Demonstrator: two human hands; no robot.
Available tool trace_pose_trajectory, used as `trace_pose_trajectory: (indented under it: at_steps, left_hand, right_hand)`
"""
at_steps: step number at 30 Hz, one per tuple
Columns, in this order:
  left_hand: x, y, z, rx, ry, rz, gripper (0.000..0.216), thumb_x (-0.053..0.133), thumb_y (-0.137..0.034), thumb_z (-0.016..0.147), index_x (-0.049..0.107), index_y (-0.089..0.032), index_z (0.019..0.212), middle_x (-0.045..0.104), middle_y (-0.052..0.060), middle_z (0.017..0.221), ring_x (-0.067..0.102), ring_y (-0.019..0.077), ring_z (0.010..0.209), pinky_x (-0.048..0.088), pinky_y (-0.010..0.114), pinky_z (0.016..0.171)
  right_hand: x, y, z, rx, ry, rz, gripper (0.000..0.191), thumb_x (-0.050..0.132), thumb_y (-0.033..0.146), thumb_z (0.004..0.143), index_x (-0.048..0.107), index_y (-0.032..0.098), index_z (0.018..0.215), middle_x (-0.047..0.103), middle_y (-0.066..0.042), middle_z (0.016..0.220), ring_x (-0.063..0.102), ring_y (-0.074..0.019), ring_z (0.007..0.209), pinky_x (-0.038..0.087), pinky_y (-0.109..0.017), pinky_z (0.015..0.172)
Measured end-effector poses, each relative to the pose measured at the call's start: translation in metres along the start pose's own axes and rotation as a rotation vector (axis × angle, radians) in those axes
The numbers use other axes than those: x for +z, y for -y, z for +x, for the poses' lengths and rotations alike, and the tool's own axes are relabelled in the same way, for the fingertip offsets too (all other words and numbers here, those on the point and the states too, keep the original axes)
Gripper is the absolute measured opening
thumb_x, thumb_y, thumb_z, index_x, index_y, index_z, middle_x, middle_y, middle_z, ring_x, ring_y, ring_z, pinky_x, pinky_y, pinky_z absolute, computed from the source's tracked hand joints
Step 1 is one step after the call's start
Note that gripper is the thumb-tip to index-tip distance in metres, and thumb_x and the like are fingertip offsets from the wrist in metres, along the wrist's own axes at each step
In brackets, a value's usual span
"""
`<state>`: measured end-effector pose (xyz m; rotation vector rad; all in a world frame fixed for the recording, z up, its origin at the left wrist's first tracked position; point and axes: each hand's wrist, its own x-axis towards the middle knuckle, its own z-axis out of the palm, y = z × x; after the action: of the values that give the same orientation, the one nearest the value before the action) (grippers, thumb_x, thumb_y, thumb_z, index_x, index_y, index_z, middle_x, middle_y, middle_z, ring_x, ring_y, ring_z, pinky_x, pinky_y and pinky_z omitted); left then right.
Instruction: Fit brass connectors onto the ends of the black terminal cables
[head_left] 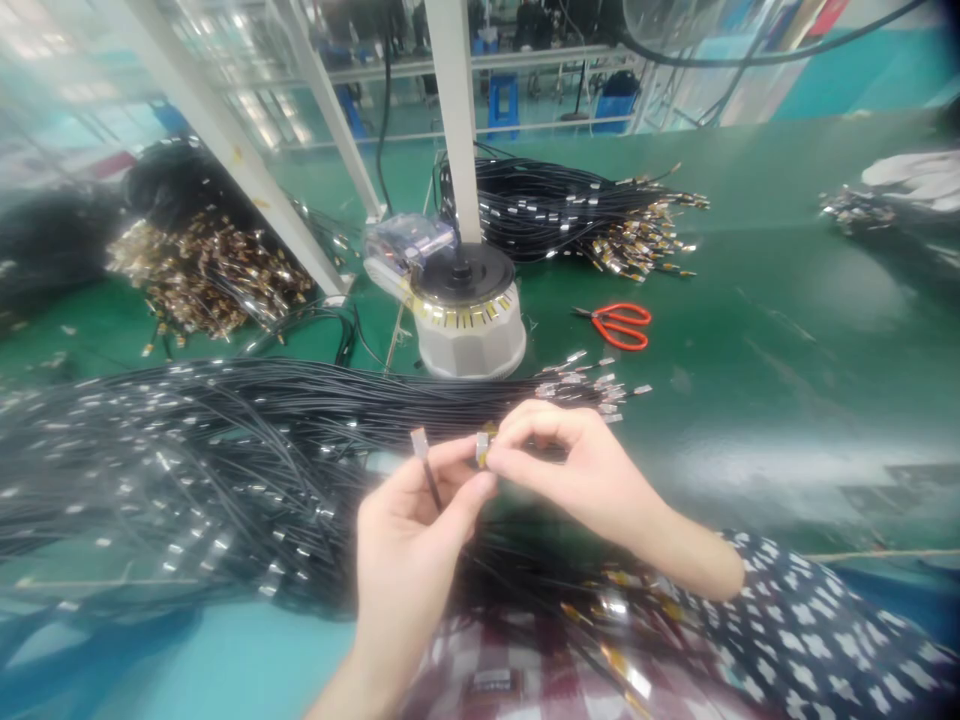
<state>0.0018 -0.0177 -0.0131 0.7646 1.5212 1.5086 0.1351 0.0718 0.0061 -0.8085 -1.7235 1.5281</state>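
Observation:
My left hand (405,545) is closed on a black cable, with a small silver connector (481,449) held between thumb and forefinger. Another silver cable end (419,442) sticks up behind the forefinger of that hand. Meeting it from the right, my right hand (581,455) pinches thumb and forefinger together at the connector, where a bit of yellow tape (491,431) shows. The fingertips hide part of the tape. Just beyond both hands lies a long bundle of black cables (322,400), its silver ends (589,385) pointing right.
A round white tape dispenser (471,345) with yellow strips under its black top stands ahead. Red-handled scissors (622,326) lie right of it on the green table (750,330). More cable bundles (540,205) sit behind, a heap of cable ends (214,270) at left. White posts (454,120) rise there.

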Motion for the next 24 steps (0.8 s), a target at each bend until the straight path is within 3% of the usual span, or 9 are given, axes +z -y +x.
trace_pose_trajectory:
  at_steps: [8, 14, 17, 20, 24]
  left_hand:
    - [0.006, -0.005, -0.001, -0.024, 0.019, -0.113, 0.023, 0.078, -0.028, 0.075, 0.071, -0.02, 0.096, 0.067, 0.001, 0.073, 0.052, 0.0071, 0.057, 0.034, 0.015, 0.044]
    - [0.009, -0.01, 0.006, -0.065, 0.024, -0.2, 0.015, 0.074, -0.03, 0.079, 0.068, -0.016, 0.077, 0.049, -0.007, 0.05, 0.033, 0.0014, 0.04, 0.022, 0.016, 0.04]
    - [0.008, -0.01, 0.008, -0.092, 0.067, -0.208, 0.016, 0.068, -0.033, 0.084, 0.069, -0.017, 0.082, 0.043, -0.008, 0.045, 0.03, 0.0025, 0.04, 0.021, 0.017, 0.041]
    - [0.006, -0.01, 0.007, -0.136, 0.118, -0.187, 0.017, 0.075, -0.031, 0.078, 0.068, -0.019, 0.086, 0.049, -0.007, 0.053, 0.032, 0.0022, 0.041, 0.023, 0.016, 0.041]
    - [0.005, -0.01, 0.008, -0.181, 0.089, -0.2, 0.021, 0.083, -0.025, 0.069, 0.065, -0.015, 0.074, 0.055, -0.005, 0.06, 0.033, 0.0, 0.041, 0.023, 0.014, 0.04]
  right_hand:
    - [0.008, -0.002, -0.003, 0.04, -0.033, 0.068, 0.015, 0.063, 0.016, 0.08, 0.062, 0.016, 0.066, 0.061, 0.0, 0.07, 0.057, -0.0138, 0.072, 0.043, -0.028, 0.071]
    - [0.011, -0.004, -0.004, 0.041, -0.043, 0.084, 0.013, 0.065, 0.017, 0.079, 0.062, 0.016, 0.066, 0.06, 0.0, 0.074, 0.056, -0.0141, 0.073, 0.043, -0.028, 0.072]
    - [0.01, -0.003, -0.004, 0.026, -0.057, 0.088, 0.014, 0.066, 0.017, 0.079, 0.062, 0.016, 0.066, 0.06, 0.0, 0.072, 0.056, -0.0135, 0.072, 0.043, -0.028, 0.071]
    - [0.009, -0.002, -0.004, 0.006, -0.07, 0.056, 0.014, 0.065, 0.015, 0.08, 0.063, 0.016, 0.066, 0.06, 0.001, 0.072, 0.057, -0.0132, 0.072, 0.043, -0.027, 0.071]
    - [0.007, -0.005, -0.005, -0.054, -0.093, 0.0, 0.013, 0.065, 0.015, 0.082, 0.065, 0.016, 0.069, 0.062, -0.001, 0.076, 0.059, -0.0135, 0.076, 0.044, -0.027, 0.072]
